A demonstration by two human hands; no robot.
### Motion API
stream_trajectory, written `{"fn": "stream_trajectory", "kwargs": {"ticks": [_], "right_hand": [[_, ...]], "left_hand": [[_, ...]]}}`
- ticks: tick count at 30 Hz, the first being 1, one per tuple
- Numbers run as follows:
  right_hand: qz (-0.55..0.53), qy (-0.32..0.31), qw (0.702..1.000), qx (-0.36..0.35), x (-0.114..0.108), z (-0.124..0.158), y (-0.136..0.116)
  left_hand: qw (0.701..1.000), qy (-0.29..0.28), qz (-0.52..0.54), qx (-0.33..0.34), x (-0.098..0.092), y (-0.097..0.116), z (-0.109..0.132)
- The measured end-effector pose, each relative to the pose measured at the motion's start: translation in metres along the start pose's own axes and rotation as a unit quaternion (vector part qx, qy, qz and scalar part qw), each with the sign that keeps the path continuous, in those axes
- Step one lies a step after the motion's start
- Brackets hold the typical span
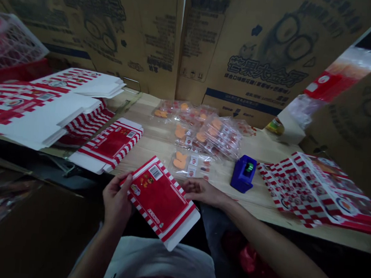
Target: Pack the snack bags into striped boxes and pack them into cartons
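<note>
A flat red carton [165,201] with red-and-white striped edges, a barcode and a white end flap is tilted in front of me, over the table's front edge. My left hand [118,195] grips its left corner, thumb on top. At its right edge, my right hand [204,192] has curled fingers against the carton; some fingertips are hidden. Just beyond lie clear packets [180,160] with orange pieces, some of them piled up [220,135]. Similar striped cartons [112,142] are stacked to the left of the packets.
A blue tape dispenser [244,175] stands right of the packets. Checkered printed cartons [318,190] lie at the right. Flat white-and-red cartons [47,112] are piled at the left, near a white basket [23,43]. Large cardboard boxes [141,38] form the back wall.
</note>
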State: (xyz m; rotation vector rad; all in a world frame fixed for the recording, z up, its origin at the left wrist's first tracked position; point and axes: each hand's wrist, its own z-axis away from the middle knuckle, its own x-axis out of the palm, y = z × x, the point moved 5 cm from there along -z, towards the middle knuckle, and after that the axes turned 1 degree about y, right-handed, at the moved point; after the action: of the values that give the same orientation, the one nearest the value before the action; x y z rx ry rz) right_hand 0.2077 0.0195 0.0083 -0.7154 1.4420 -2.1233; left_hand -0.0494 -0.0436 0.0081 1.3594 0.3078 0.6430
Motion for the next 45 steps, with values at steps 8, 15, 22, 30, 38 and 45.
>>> {"fn": "stream_trajectory", "kwargs": {"ticks": [8,15,22,30,38,45], "right_hand": [[0.123,-0.046,0.991,-0.032,0.002,-0.039,-0.002],[0.260,-0.134,0.951,-0.102,0.018,-0.058,-0.014],[0.474,0.226,0.840,-0.138,-0.059,-0.095,-0.045],[0.491,0.225,0.832,-0.125,-0.070,-0.123,-0.018],[0.459,0.274,0.829,-0.167,-0.079,-0.081,-0.038],[0.455,0.283,0.826,-0.173,-0.084,-0.051,-0.044]], "left_hand": [[0.632,-0.348,-0.583,0.374,0.013,0.018,0.023],[0.498,-0.480,-0.626,0.361,0.031,-0.005,0.048],[0.557,-0.347,-0.682,0.324,-0.015,-0.005,0.022],[0.544,-0.256,-0.738,0.305,-0.036,0.003,0.010],[0.541,-0.236,-0.748,0.304,-0.009,0.014,0.002],[0.559,-0.229,-0.712,0.357,0.043,0.006,0.001]]}}
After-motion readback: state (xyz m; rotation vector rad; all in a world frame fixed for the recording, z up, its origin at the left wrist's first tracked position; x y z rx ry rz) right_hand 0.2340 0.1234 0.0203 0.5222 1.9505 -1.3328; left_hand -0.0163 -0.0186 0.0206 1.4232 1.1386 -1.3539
